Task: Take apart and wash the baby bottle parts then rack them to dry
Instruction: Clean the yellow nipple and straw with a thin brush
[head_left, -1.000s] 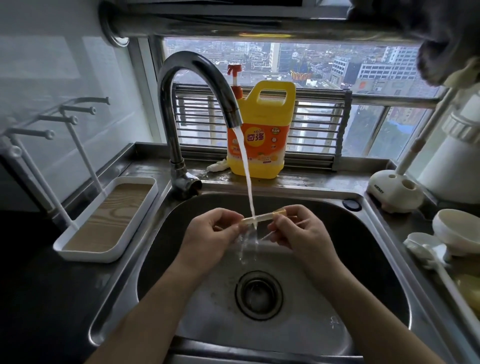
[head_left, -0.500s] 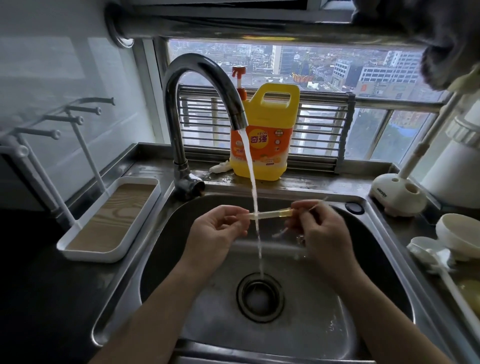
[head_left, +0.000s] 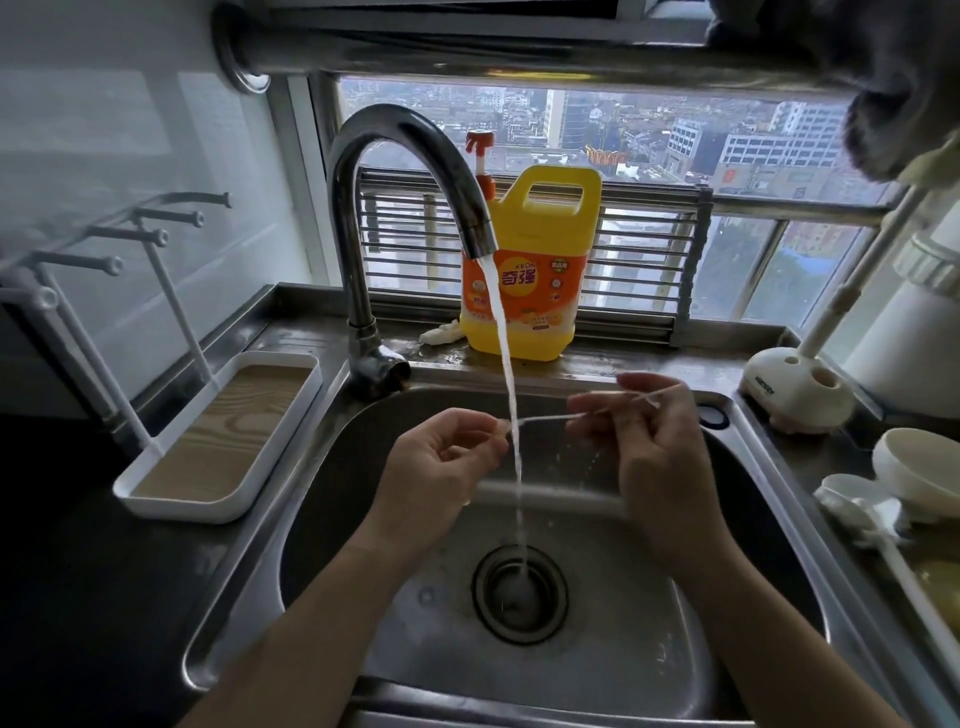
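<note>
Item: thin pale straw-like bottle part (head_left: 550, 417), under tap water (head_left: 500, 332). Likely light, flexible, slippery. Fingers of left hand (head_left: 441, 467) and right hand (head_left: 649, 447) pinch opposite ends; best grip there.

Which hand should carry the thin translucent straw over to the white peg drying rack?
Left, probably. The left hand pinches the thin translucent straw at the end nearer the white peg drying rack; the right hand sits beyond the water stream.

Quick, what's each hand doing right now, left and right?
Left hand: pinches the left end of a thin, pale, translucent tube.
Right hand: pinches the same tube further along, towards its right end.
</note>
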